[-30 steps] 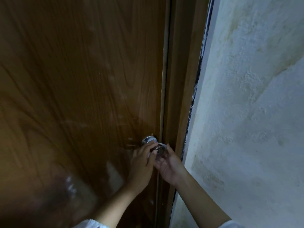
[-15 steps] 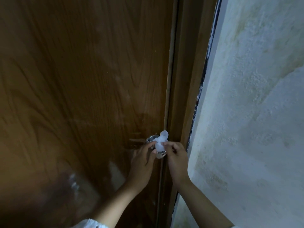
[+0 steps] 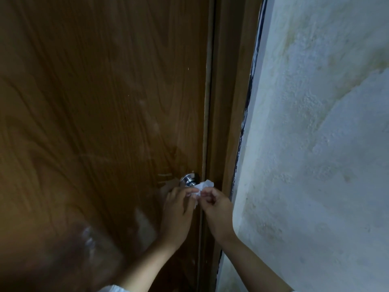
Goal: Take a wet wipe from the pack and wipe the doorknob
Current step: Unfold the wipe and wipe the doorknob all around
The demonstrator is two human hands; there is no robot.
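A round metal doorknob (image 3: 188,179) sticks out of a brown wooden door (image 3: 101,114) close to its right edge. Just below and right of the knob is a crumpled white wet wipe (image 3: 203,186), pinched between both hands. My left hand (image 3: 178,209) holds its left side with the fingertips, and my right hand (image 3: 215,204) grips its right side. The wipe sits against the lower front of the knob, whose upper part shows bare. The wipe pack is out of view.
The wooden door frame (image 3: 228,102) runs down beside the door's edge. A rough white plaster wall (image 3: 315,154) fills the right side and bulges close to my right forearm. The scene is dim.
The wipe has slid from over the knob to its lower right side, uncovering the knob's top. Both hands have shifted slightly down and right with it.
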